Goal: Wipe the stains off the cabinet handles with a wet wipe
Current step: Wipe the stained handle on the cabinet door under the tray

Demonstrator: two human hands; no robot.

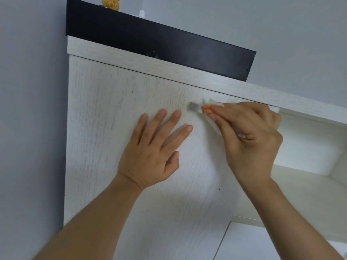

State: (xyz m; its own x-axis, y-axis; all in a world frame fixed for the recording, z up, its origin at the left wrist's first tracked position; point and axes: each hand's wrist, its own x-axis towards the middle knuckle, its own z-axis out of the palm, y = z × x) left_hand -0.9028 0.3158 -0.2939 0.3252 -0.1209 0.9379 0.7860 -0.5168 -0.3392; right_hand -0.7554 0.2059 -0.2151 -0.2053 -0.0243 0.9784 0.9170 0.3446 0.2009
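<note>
Left hand point(150, 156) lies flat at centre frame, fingers spread wide on the white wood-grain cabinet door point(105, 128). Right of it, the small silver metal handle point(195, 106); right hand point(249, 139) pinches a white wet wipe point(213, 119), seemingly orange-stained, against it.

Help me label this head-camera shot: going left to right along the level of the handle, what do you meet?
Grey wall → white cabinet door → left hand lying flat on the door → metal handle → wet wipe → right hand → open shelf.

Bare arms, nothing worn
Left hand point(152, 147) and right hand point(249, 141): no sleeves, short plain nails.
</note>
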